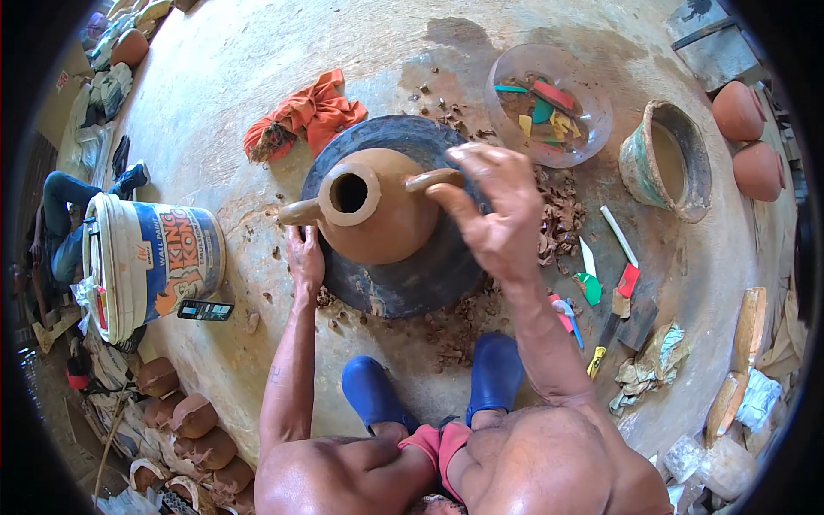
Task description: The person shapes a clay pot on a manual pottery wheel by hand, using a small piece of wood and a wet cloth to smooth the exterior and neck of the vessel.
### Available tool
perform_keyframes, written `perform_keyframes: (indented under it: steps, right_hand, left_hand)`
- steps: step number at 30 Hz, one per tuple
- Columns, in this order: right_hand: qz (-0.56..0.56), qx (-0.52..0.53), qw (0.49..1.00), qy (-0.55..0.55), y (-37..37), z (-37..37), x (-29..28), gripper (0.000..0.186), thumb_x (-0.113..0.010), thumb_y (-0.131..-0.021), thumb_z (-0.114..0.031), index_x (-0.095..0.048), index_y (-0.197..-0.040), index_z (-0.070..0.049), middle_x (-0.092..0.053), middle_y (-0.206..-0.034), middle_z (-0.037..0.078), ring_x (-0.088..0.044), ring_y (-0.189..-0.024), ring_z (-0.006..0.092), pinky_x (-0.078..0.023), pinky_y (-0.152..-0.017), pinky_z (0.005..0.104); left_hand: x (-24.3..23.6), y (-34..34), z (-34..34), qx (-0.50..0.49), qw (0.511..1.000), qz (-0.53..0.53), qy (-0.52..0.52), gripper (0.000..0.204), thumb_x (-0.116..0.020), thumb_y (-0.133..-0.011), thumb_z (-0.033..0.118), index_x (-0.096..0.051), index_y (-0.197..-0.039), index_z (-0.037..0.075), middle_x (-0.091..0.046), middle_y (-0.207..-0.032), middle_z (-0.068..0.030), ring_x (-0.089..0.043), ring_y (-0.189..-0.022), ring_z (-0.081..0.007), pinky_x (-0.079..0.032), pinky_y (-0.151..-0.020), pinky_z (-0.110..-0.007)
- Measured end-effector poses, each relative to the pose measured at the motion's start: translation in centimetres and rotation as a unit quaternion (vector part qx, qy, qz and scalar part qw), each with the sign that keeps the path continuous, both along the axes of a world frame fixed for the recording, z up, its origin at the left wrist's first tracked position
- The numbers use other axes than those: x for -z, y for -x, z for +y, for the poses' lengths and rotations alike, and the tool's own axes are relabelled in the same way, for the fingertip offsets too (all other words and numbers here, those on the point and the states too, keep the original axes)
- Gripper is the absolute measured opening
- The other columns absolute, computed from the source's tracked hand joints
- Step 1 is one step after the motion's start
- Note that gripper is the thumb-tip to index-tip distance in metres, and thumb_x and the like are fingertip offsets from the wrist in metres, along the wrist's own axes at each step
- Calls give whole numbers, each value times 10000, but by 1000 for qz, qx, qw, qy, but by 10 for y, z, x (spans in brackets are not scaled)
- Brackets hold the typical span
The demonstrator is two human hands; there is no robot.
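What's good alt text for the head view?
A two-handled clay pot stands on a dark disc, a person's right hand at one handle, the left hand near the other. Around it sit a cloth, bowl and bucket.

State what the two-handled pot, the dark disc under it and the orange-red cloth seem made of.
Two-handled pot: clay, probably unfired, with a matte brown finish and brown shavings nearby.
Dark disc: worn, smeared blue-black surface; wood, metal or rubber, I cannot tell.
Orange-red cloth: fabric of some kind, dull-finished, judging by its soft crumpled folds.
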State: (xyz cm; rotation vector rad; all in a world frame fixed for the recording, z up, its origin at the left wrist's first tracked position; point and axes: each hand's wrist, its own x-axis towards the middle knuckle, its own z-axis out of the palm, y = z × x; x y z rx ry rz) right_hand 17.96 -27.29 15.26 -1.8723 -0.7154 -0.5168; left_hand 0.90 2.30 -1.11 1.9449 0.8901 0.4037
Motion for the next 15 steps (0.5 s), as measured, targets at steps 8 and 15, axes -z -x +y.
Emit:
perform_keyframes:
  steps: [8, 15]
  right_hand:
    - [358, -27, 919, -165, 17, 28, 4, 238, -808, -966, -241, -805, -981, -4, -717, -833, 51, -602, -760, 141, -490, -719, 336]
    - [347, 59, 932, -84, 6, 10, 15, 296, -706, -1044, -204, -766, -887, 40, -613, -630, 33, -484, -598, 79, -408, -568, 325]
  left_hand:
    - [4, -1, -5, -22, 998, -43, -34, 420, -569, -1099, 257, -591, -1437, 9, -694, -1342, -241, -664, -1255, -373, -480, -1085, -457]
    - [-3, 0, -5, -25, 999, -30, -26, 402, -557, -1108, 254, -603, -1418, 3, -699, -1340, -241, -666, -1255, -373, -482, -1085, -454]
